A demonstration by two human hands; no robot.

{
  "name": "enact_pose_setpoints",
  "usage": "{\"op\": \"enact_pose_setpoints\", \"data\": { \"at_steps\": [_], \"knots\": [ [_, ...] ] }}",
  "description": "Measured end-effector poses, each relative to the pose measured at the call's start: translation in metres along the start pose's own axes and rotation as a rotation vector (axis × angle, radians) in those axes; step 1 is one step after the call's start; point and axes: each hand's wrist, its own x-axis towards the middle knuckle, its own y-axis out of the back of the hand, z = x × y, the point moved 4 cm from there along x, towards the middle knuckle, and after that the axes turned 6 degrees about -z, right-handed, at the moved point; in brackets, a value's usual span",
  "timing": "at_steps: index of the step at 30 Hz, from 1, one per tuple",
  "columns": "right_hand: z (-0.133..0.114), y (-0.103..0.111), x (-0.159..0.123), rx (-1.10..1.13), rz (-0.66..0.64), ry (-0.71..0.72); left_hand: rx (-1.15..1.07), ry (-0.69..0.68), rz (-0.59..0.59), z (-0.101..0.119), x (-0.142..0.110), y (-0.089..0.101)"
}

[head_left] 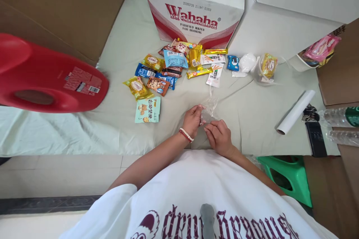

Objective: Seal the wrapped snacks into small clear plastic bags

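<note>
My left hand (192, 122), with a beaded bracelet at its wrist, pinches one side of a small clear plastic bag (210, 114). The fingers of my right hand (220, 136) are closed on the other side of it. A crinkled clear part of the bag stretches away from me over the cloth. What is inside, if anything, I cannot make out. Beyond my hands lies a loose pile of wrapped snacks, among them a light blue packet (175, 59), a white packet (215, 75) and a yellow stick packet (199, 72). A mint green nut packet (148, 110) lies left of my hands.
A Wahaha water carton (196, 16) stands at the back. A big red jug (50, 74) is at left. To the right are a clear tub (267, 71) with snacks, a white roll (295, 112), a black phone (316, 139) and plastic bottles (336, 115). A green stool (297, 179) stands below.
</note>
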Motion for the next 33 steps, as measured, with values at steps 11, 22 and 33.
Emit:
{"op": "enact_pose_setpoints", "data": {
  "at_steps": [11,22,33],
  "knots": [
    [0.017,-0.022,-0.016,-0.095,0.049,-0.081,-0.124,-0.022,-0.017,0.001,0.004,-0.004],
    [0.0,0.009,0.0,0.122,0.048,-0.096,-0.215,0.092,-0.072,0.008,-0.006,-0.001],
    [-0.004,0.015,-0.002,0.623,0.034,-0.554,0.142,-0.198,-0.134,0.007,-0.044,0.017]
  ]
}}
